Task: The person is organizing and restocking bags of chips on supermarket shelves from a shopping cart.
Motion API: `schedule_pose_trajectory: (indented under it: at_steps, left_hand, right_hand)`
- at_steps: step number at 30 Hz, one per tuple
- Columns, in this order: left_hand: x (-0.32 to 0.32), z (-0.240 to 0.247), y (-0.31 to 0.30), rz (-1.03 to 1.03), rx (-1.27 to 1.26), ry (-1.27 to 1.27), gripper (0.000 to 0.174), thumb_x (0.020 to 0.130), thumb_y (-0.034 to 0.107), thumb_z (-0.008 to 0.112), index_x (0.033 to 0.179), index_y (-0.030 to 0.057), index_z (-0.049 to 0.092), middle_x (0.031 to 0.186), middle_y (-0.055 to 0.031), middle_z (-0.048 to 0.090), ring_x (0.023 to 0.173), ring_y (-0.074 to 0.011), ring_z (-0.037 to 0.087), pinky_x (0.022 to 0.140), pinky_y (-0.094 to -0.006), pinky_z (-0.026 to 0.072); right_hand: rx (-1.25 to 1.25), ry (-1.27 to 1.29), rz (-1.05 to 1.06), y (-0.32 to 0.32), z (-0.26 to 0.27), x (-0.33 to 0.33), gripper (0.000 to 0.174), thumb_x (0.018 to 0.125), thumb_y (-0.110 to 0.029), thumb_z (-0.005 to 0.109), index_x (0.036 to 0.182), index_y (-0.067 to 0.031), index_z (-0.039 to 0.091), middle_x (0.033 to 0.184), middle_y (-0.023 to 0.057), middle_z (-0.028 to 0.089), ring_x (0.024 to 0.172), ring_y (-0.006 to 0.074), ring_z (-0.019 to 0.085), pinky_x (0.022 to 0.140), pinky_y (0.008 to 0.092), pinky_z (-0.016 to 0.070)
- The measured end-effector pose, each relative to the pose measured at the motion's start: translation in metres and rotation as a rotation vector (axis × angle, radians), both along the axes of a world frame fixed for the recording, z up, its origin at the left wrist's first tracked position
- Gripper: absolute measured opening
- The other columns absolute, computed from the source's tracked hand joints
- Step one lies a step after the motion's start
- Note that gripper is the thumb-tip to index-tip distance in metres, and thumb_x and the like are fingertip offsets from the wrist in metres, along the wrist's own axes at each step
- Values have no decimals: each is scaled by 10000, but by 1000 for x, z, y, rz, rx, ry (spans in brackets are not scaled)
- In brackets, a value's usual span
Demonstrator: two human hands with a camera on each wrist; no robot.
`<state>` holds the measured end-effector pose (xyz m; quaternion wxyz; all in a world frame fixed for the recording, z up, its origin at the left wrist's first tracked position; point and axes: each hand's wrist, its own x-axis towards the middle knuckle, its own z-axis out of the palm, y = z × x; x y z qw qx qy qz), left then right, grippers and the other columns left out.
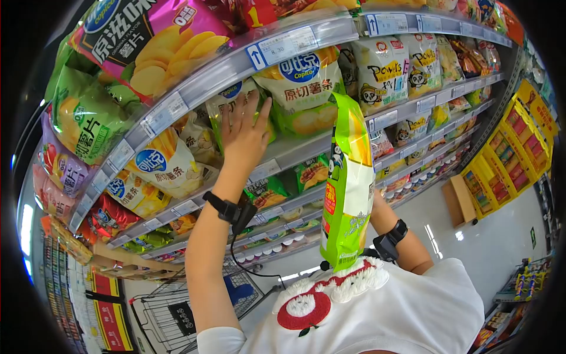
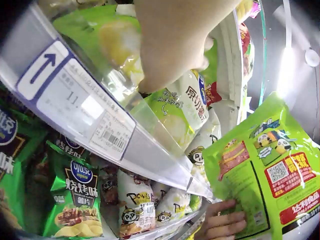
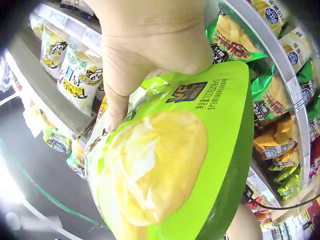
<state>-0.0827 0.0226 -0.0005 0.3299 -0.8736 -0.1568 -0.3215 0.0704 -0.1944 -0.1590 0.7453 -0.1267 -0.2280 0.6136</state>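
My left hand (image 1: 246,138) reaches onto the shelf, its fingers extended and spread over the front of a white-and-green potato chip bag (image 1: 216,110). In the left wrist view that hand (image 2: 175,45) covers part of the green bags behind the shelf lip. A large green-and-white potato chip bag (image 1: 348,200) stands upright before my chest. Behind it, my right hand (image 1: 377,206) grips its side and is mostly hidden in the head view. The right wrist view shows the thumb (image 3: 119,107) pressed on this bag (image 3: 160,165), near the printed potato.
Curved shelves with price labels (image 1: 282,47) hold many snack bags, among them white panda-printed ones (image 1: 380,74). A shopping cart (image 1: 171,307) stands lower left. To the right are a yellow display rack (image 1: 507,153) and a cardboard box (image 1: 458,200). A cable (image 1: 236,253) hangs from the left wristband.
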Motion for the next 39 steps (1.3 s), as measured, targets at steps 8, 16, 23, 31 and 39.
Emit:
schedule_pose_trajectory:
  at_steps: [8, 16, 23, 31, 39]
  left_hand:
    - [14, 9, 31, 116, -113, 176, 871, 612, 533, 709, 1348, 199, 385, 1434, -55, 294, 1370, -210, 170, 1054, -551, 144]
    - [11, 2, 47, 80, -63, 178, 918, 567, 546, 712, 1354, 213, 378, 1450, -60, 273, 1368, -216, 179, 1035, -557, 164]
    - [8, 7, 33, 67, -114, 161, 790, 613, 461, 728, 1293, 185, 437, 1437, -62, 293, 1362, -246, 196, 1026, -556, 197]
    - [-96, -46, -80, -340, -887, -389, 427, 716, 111, 614, 1127, 11, 549, 1132, -170, 572, 1081, -333, 528, 934, -395, 393]
    - [-258, -208, -204, -396, -2006, -748, 629, 866, 425, 544, 1314, 9, 399, 1237, -121, 514, 1047, -203, 537, 884, -333, 428]
  right_hand:
    - [76, 44, -15, -9, -5, 21, 479, 869, -300, 564, 1247, -19, 476, 1184, 127, 575, 1002, 213, 611, 877, 368, 502]
    - [-16, 50, -37, -4, -48, 47, 475, 876, -301, 550, 1251, -21, 471, 1183, 124, 575, 1001, 222, 610, 875, 369, 500]
    - [-121, -112, -101, -10, -18, 45, 472, 879, -292, 546, 1253, -16, 462, 1177, 125, 577, 991, 229, 611, 867, 364, 502]
    - [-226, -526, -7, 12, -49, 27, 383, 757, -60, 690, 1117, -7, 569, 1072, 97, 634, 919, 172, 628, 821, 330, 508]
    - [-122, -794, 612, 68, -73, -95, 406, 711, -23, 720, 1092, -3, 581, 1026, 39, 629, 923, 132, 582, 822, 285, 465]
